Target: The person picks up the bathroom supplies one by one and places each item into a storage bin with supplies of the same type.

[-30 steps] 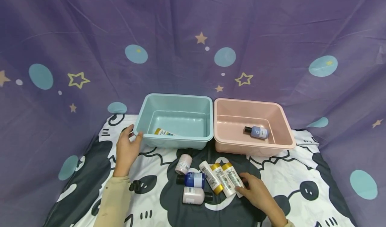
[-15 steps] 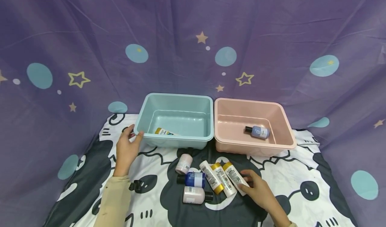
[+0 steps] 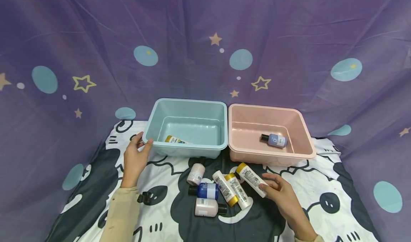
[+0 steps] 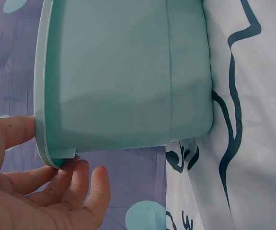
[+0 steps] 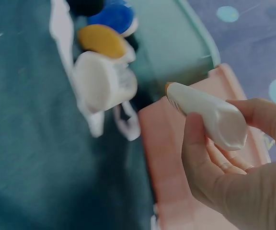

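Bottle (image 3: 252, 180) in fingers (image 3: 273, 177) near pink rim (image 3: 271, 154)

1. The left hand (image 3: 136, 160) is held at the left of the scene, its fingers directed toward the far side.
2. The left thumb (image 4: 18, 132) is set against bent fingers (image 4: 80, 184) in a pinch.
3. The left forearm is covered by a pale sleeve (image 3: 120, 213).
4. The right hand (image 3: 285, 199) is held at the right, nearer than the left, and is angled far-left.
5. A pinch is formed by the right thumb (image 5: 195, 148) and forefinger (image 5: 258, 112).
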`<state>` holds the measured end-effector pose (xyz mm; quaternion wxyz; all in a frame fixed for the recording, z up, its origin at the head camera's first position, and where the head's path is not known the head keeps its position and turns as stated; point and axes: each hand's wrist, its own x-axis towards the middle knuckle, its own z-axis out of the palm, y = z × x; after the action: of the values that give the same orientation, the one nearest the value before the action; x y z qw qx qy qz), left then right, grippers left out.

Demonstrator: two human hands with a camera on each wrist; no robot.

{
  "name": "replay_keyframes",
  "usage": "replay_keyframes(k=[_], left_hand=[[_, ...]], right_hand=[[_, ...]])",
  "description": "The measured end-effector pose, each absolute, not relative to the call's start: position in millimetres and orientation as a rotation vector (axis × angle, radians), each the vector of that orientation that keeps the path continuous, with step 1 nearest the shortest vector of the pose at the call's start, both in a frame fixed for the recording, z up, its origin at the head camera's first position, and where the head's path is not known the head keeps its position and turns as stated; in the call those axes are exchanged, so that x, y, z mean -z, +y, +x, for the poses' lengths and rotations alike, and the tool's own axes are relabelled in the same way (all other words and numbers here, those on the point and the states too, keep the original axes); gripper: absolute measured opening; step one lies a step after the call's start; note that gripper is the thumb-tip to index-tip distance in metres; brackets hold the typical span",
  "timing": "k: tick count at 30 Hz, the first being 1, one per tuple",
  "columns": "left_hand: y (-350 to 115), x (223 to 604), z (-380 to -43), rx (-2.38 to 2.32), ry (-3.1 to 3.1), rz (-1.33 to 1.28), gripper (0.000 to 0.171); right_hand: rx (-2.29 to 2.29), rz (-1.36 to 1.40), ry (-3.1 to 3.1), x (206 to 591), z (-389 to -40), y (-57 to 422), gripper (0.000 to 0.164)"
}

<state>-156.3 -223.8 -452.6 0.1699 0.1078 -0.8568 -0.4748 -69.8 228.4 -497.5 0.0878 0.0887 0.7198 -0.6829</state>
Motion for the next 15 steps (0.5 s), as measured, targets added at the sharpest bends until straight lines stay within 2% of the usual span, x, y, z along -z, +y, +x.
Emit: replay_keyframes(k=[8,15], left_hand=[[-224,452,-156,1.361,-2.433,0.313,0.056],[-224,452,-156,1.356,-2.432,0.308,0.057]], right_hand=[[2.191,-0.005,2.026,465,-80,224,0.038],[2.198,-0.136,1.979,435,-99,213,0.045]])
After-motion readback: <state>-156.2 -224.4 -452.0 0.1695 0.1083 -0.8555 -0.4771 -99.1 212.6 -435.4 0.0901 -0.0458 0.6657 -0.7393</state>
